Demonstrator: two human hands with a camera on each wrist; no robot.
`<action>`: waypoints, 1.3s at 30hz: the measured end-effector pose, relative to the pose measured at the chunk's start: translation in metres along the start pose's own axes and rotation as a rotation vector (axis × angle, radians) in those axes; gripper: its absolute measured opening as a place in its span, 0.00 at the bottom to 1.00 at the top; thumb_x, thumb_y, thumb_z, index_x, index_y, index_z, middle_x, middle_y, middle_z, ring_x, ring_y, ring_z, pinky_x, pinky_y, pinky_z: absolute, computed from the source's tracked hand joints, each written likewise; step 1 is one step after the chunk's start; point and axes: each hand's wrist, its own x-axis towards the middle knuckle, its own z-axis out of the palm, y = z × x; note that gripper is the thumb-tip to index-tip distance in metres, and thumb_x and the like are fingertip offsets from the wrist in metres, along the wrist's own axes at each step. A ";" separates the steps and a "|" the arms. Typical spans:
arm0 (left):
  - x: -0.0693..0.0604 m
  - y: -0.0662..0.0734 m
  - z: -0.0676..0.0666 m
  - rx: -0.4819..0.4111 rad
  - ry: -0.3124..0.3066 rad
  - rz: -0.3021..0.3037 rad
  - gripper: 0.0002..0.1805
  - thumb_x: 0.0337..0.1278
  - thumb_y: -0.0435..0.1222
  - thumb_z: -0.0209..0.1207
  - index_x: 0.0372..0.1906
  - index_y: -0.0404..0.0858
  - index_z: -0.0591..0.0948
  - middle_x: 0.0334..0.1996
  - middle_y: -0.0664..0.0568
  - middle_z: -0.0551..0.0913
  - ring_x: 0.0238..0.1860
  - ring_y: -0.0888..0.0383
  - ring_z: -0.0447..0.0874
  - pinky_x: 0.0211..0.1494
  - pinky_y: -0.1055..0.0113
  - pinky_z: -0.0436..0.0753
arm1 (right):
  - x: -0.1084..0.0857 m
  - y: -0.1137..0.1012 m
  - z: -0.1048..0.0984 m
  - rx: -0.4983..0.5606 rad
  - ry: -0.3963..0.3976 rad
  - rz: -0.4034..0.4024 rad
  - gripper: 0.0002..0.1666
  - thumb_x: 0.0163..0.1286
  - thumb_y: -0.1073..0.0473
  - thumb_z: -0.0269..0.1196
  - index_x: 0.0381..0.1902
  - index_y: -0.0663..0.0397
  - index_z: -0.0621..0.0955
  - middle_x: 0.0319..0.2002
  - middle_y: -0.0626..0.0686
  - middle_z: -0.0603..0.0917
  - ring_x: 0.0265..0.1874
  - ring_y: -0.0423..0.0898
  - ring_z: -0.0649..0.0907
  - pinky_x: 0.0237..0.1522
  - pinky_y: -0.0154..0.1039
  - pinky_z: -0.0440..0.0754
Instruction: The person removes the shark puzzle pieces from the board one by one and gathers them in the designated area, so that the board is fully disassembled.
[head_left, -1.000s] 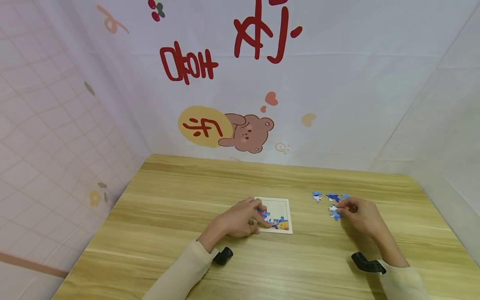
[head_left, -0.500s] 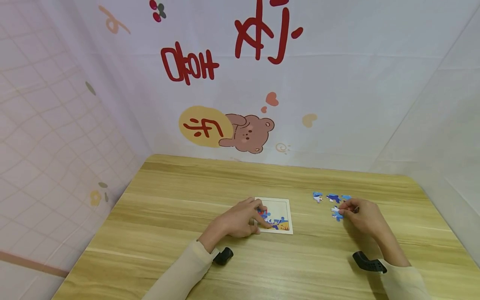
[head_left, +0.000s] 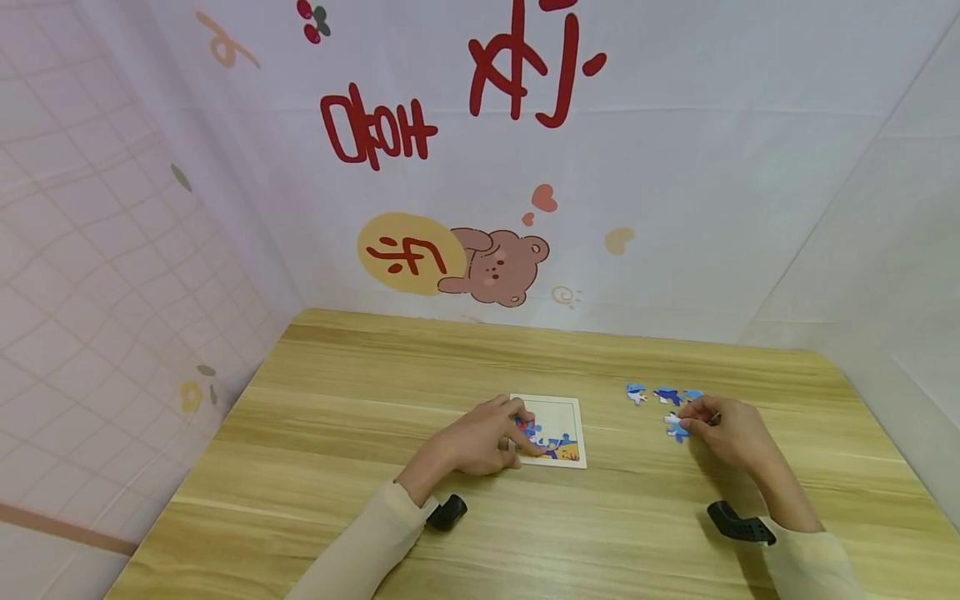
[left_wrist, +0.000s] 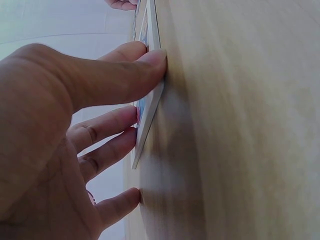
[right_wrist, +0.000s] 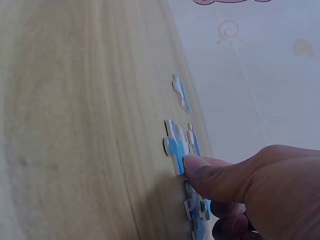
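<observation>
My left hand rests on a square jigsaw board, its fingers spread over the fitted pieces. In the left wrist view the thumb presses on the rim of the pale board and other fingertips touch its face. Farther right, my right hand pinches a blue-and-white jigsaw piece between thumb and fingers, low over the table. In the right wrist view the thumb covers one end of this piece. Fitted pieces fill the board's lower part, partly hidden by my left hand.
Behind the held piece lie loose jigsaw pieces, one light blue and one dark blue. More pieces lie close under the right hand. A wooden table meets a printed white cloth backdrop at its far edge.
My right hand has shifted slightly to the right, and the pinched jigsaw piece has moved with it. The left hand and the board have stayed in place.
</observation>
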 end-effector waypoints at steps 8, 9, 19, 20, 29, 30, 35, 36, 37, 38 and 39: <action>0.000 -0.001 0.001 0.000 -0.002 0.000 0.17 0.67 0.42 0.66 0.55 0.66 0.87 0.64 0.60 0.75 0.59 0.64 0.68 0.58 0.70 0.73 | -0.001 -0.001 0.000 0.006 0.009 -0.005 0.06 0.72 0.55 0.68 0.38 0.50 0.88 0.30 0.46 0.85 0.31 0.41 0.80 0.31 0.35 0.75; 0.000 -0.001 0.000 -0.001 -0.004 -0.001 0.17 0.67 0.42 0.66 0.55 0.66 0.87 0.64 0.60 0.74 0.59 0.64 0.68 0.58 0.70 0.73 | -0.001 -0.002 0.000 0.012 0.017 -0.006 0.06 0.72 0.54 0.68 0.38 0.50 0.88 0.29 0.46 0.85 0.30 0.40 0.79 0.30 0.35 0.74; 0.002 -0.001 0.000 -0.021 -0.016 0.014 0.17 0.67 0.41 0.67 0.56 0.63 0.87 0.66 0.58 0.74 0.66 0.60 0.68 0.65 0.66 0.74 | -0.001 -0.032 0.005 0.100 0.058 -0.041 0.07 0.74 0.55 0.66 0.38 0.52 0.88 0.22 0.46 0.80 0.20 0.34 0.71 0.22 0.33 0.68; 0.002 -0.001 0.001 -0.020 -0.019 0.010 0.17 0.66 0.41 0.67 0.56 0.63 0.87 0.67 0.58 0.74 0.67 0.60 0.68 0.67 0.64 0.73 | 0.000 -0.035 0.006 0.108 0.057 -0.046 0.07 0.74 0.55 0.66 0.38 0.52 0.88 0.22 0.47 0.80 0.20 0.34 0.71 0.22 0.33 0.69; -0.005 0.007 0.001 0.046 -0.012 -0.010 0.20 0.70 0.41 0.64 0.63 0.61 0.83 0.76 0.53 0.66 0.80 0.50 0.58 0.82 0.53 0.63 | 0.006 -0.062 0.024 0.191 0.026 -0.098 0.05 0.73 0.58 0.67 0.37 0.52 0.88 0.23 0.45 0.81 0.21 0.36 0.73 0.23 0.32 0.71; -0.008 0.007 0.001 0.059 -0.009 -0.013 0.21 0.70 0.41 0.63 0.64 0.60 0.82 0.78 0.52 0.65 0.81 0.50 0.57 0.82 0.53 0.62 | 0.007 -0.065 0.026 0.196 0.018 -0.091 0.05 0.73 0.57 0.67 0.38 0.51 0.88 0.24 0.45 0.81 0.22 0.36 0.74 0.24 0.32 0.71; -0.020 0.006 0.005 0.107 0.008 -0.027 0.25 0.72 0.42 0.61 0.71 0.59 0.76 0.80 0.48 0.60 0.82 0.48 0.54 0.83 0.53 0.61 | 0.009 -0.082 0.036 0.224 -0.017 -0.061 0.04 0.72 0.55 0.68 0.40 0.48 0.88 0.29 0.45 0.84 0.28 0.39 0.79 0.28 0.33 0.75; -0.022 0.005 0.005 0.105 0.012 -0.027 0.25 0.73 0.42 0.60 0.72 0.58 0.76 0.80 0.47 0.59 0.82 0.48 0.55 0.82 0.53 0.61 | 0.010 -0.085 0.038 0.228 -0.019 -0.062 0.04 0.71 0.56 0.68 0.39 0.48 0.88 0.30 0.45 0.84 0.29 0.40 0.79 0.29 0.33 0.76; -0.024 0.005 0.006 0.106 0.015 -0.025 0.25 0.73 0.42 0.60 0.72 0.58 0.75 0.80 0.47 0.59 0.82 0.48 0.55 0.82 0.53 0.62 | 0.010 -0.089 0.040 0.236 -0.017 -0.066 0.04 0.71 0.56 0.68 0.39 0.48 0.88 0.30 0.45 0.84 0.30 0.40 0.80 0.30 0.33 0.76; -0.025 0.005 0.006 0.104 0.019 -0.023 0.25 0.74 0.42 0.59 0.72 0.59 0.75 0.80 0.46 0.60 0.81 0.48 0.56 0.82 0.53 0.62 | 0.010 -0.093 0.042 0.245 -0.018 -0.071 0.03 0.71 0.57 0.69 0.39 0.49 0.88 0.30 0.45 0.85 0.31 0.41 0.81 0.32 0.33 0.77; -0.027 0.005 0.007 0.103 0.021 -0.022 0.25 0.75 0.42 0.58 0.72 0.59 0.75 0.80 0.46 0.60 0.81 0.48 0.56 0.82 0.53 0.62 | 0.010 -0.097 0.044 0.253 -0.019 -0.077 0.03 0.71 0.57 0.69 0.39 0.49 0.88 0.31 0.45 0.85 0.32 0.41 0.81 0.32 0.33 0.78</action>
